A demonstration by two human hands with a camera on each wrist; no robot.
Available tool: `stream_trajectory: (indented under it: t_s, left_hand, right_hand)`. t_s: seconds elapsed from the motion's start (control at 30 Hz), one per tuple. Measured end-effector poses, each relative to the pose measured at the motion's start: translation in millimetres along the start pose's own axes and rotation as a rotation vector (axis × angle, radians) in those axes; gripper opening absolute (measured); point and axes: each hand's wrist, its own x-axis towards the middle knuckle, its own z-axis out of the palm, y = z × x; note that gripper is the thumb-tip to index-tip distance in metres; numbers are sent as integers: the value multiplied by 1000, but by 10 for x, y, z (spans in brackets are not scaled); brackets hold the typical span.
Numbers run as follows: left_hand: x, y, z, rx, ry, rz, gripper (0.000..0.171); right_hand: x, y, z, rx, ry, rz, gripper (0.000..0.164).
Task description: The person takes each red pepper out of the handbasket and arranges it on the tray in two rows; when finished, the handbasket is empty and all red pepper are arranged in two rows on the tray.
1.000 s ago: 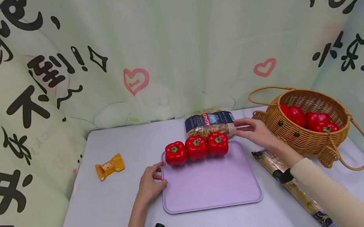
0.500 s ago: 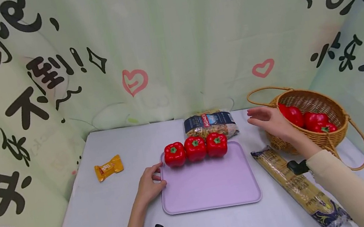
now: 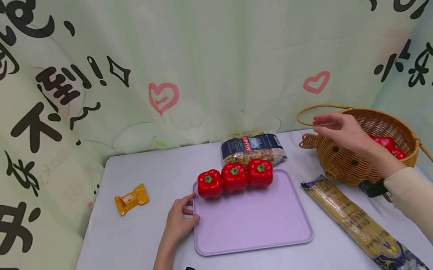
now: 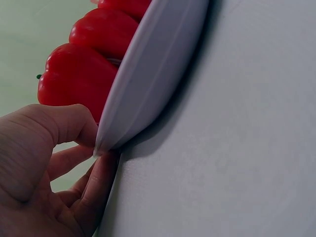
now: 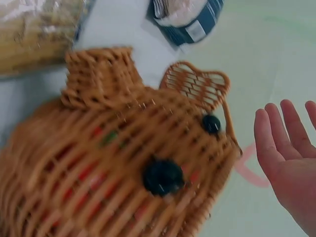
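Three red bell peppers [image 3: 234, 178] stand in a row along the back edge of a lilac tray [image 3: 252, 224]. My left hand [image 3: 181, 220] holds the tray's left rim; in the left wrist view the thumb and fingers [image 4: 74, 123] pinch its edge. Over the near left side of a wicker basket [image 3: 348, 159] hovers my right hand [image 3: 344, 133], holding nothing. Its fingers [image 5: 289, 131] are extended in the right wrist view, beside the animal-faced basket. More red peppers [image 3: 385, 143] lie inside the basket, partly hidden by my hand and the wicker.
Behind the tray lies a bag of pasta [image 3: 252, 148]. A long gold packet of spaghetti [image 3: 362, 223] lies right of the tray, below my right forearm. An orange wrapped snack [image 3: 131, 199] is at the left. Printed curtains [image 3: 205, 61] enclose the table's back and sides.
My right hand has moved right, from beside the pasta bag to over the basket, uncovering the spaghetti packet. The left hand, tray and peppers on it stay in place.
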Motion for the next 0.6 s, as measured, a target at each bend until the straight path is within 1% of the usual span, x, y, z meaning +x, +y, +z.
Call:
stream_trajectory:
  t_s: [0.17,0.33,0.47,0.6]
  left_hand:
    - [6,1,0,7,2,-4,60]
    - [0,-14,-2,7,4,-11,59]
    - [3,-17,7,7,0,-9,59]
    - [5,-4,5,13,0,-3,59]
  right_hand:
    - [44,47,-161,-36,10,32,52]
    - [101,136,-291,-40,-7,76,57]
    - [139,210,-413,-64,-32,106,59]
    - [181,267,-541,-107,-95,143,61]
